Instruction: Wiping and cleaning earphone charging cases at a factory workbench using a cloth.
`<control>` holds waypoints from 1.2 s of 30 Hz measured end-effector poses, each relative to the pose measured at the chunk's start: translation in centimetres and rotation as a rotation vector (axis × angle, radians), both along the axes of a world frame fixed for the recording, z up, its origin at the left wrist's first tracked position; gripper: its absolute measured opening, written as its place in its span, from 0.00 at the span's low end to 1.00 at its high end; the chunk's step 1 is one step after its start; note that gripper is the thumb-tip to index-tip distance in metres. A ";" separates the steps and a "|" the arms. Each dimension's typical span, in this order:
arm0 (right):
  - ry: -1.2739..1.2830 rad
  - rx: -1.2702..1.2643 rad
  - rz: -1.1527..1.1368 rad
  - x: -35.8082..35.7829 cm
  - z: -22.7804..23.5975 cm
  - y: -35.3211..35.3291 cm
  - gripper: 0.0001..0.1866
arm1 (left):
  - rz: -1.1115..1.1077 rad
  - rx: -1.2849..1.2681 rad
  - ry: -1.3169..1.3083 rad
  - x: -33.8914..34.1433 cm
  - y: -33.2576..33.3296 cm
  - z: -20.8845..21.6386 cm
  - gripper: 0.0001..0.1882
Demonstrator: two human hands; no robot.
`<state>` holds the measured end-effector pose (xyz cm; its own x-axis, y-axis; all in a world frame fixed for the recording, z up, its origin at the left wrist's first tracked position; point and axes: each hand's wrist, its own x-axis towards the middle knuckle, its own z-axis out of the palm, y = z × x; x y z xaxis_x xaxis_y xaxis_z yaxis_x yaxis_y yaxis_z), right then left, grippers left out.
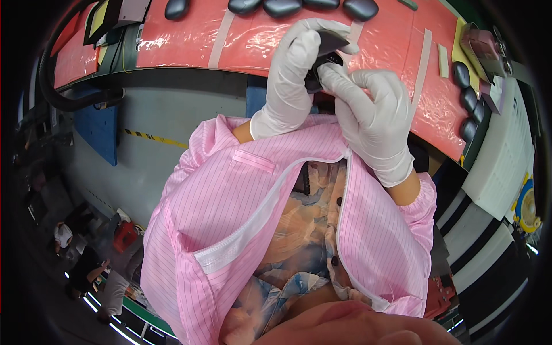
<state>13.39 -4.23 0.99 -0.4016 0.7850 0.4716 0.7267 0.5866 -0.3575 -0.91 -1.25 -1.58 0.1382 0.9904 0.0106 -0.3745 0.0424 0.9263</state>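
Note:
My left hand (290, 77), in a white glove, is wrapped round a dark, glossy computer mouse (330, 42) above the near edge of the red-covered bench. A smooth, curved shell shows at its top, and a black part with openings sits below; whether the two are joined I cannot tell. My right hand (376, 112), gloved too, is closed with its fingertips pressed against the black lower part. Anything small between those fingertips is hidden.
Several dark grey mice (282, 7) lie along the bench's far side, and several more (468, 99) at its right edge. Red sheeting (178, 43) covers the bench. A black hose (72, 103) curves at the left. White trays (506, 149) are stacked at right, near a yellow-and-blue fan (526, 204).

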 end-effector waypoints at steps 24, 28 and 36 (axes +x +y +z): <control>0.941 -0.463 -0.121 0.3 0.4 -0.9 0.14 | -0.025 -0.296 -0.472 -0.1 0.3 -0.2 0.38; -0.021 -0.023 -0.062 0.1 -0.8 -0.8 0.15 | 0.008 -0.106 0.038 0.7 -0.4 0.3 0.33; 0.648 -0.280 -0.185 3.2 -3.3 -1.5 0.13 | -0.795 -0.787 -1.220 -2.4 1.7 -1.1 0.31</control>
<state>16.60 -5.77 -2.28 0.0406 0.9392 0.3409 0.3969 0.2979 -0.8682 -3.31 0.50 -2.69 0.8673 0.4954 0.0486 -0.4748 0.8526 -0.2182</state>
